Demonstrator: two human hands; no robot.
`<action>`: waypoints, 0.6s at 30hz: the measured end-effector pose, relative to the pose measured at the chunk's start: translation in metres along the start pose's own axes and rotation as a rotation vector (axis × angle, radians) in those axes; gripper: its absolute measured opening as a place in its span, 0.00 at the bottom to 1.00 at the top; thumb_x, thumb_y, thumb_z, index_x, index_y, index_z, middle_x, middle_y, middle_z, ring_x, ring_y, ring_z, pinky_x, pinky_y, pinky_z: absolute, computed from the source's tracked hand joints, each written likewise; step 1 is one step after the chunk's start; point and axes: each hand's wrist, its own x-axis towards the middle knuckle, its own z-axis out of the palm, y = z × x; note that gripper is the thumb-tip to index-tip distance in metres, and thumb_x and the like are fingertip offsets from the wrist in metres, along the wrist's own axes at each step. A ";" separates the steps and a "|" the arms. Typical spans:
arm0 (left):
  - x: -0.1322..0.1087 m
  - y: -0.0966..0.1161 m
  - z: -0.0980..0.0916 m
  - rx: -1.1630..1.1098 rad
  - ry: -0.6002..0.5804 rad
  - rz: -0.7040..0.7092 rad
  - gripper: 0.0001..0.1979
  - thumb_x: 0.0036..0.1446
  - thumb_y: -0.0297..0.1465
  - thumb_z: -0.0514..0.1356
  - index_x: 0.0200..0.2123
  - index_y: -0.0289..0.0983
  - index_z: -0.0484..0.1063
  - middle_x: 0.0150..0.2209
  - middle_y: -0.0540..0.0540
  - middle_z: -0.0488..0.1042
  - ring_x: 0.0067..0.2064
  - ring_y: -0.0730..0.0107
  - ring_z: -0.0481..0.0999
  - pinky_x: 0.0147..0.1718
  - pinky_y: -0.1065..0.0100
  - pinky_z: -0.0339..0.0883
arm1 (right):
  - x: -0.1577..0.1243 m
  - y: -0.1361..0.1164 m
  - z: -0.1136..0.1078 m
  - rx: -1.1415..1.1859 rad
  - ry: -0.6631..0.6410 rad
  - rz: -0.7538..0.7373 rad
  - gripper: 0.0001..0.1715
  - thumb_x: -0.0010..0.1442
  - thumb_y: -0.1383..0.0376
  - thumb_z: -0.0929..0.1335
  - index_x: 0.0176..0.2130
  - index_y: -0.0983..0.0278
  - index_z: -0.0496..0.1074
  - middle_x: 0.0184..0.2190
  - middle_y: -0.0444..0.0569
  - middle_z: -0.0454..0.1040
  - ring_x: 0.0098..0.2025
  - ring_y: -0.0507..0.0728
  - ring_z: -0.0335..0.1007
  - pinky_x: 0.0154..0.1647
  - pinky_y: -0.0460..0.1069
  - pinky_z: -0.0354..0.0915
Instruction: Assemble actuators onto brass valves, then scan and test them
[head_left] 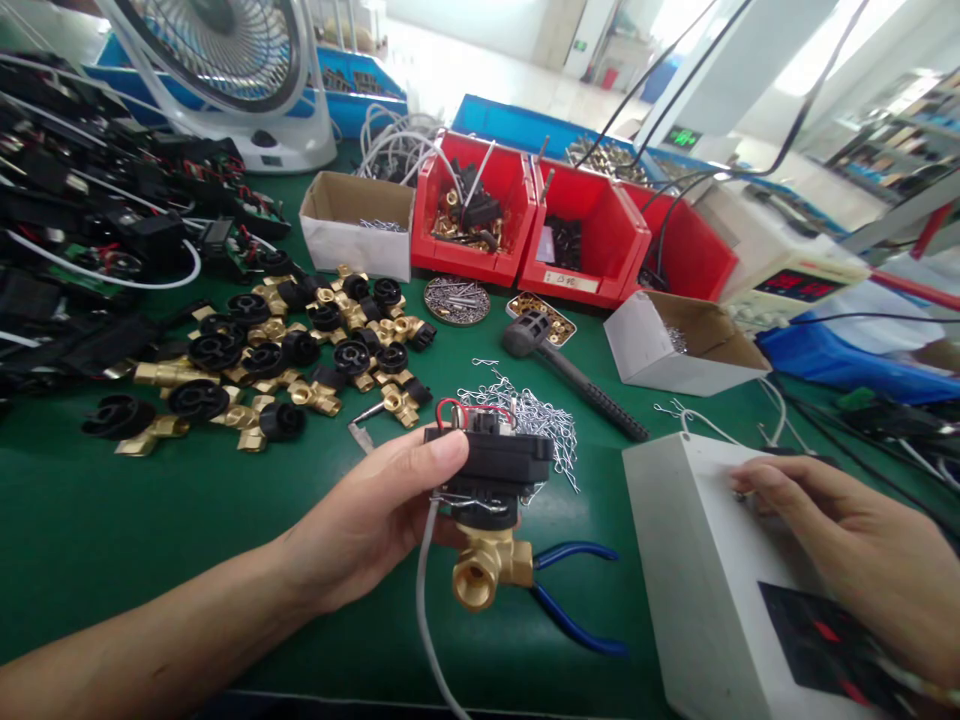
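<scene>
My left hand (pixel 390 500) is wrapped round a motorized valve (pixel 495 465), thumb on the edge of its black housing. Red wires and small parts show in the housing's uncovered top. A brass valve body (pixel 480 570) hangs below, and a grey cable (pixel 426 610) runs down from it. A wire clip crosses the black collar above the brass. At the right, my right hand (pixel 832 530) pinches a small metal switch (pixel 741 495) on a grey control box (pixel 697 550), the fingertips partly hiding it. Blue-handled pliers (pixel 574 600) lie behind the brass body.
Silver clips (pixel 551 420) lie in a pile beyond the valve, beside a black mallet (pixel 585 385). Brass valve bodies with black caps (pixel 262 360) crowd the left. Red bins (pixel 472 255), a white carton (pixel 356 245) and a fan (pixel 292 140) stand behind.
</scene>
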 end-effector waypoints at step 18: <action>-0.001 0.002 0.001 -0.216 0.032 -0.135 0.22 0.57 0.48 0.64 0.41 0.35 0.78 0.33 0.44 0.82 0.34 0.63 0.82 0.31 0.67 0.78 | 0.001 0.010 0.001 -0.019 0.003 -0.085 0.27 0.38 0.42 0.63 0.29 0.57 0.75 0.35 0.53 0.79 0.38 0.66 0.74 0.41 0.57 0.67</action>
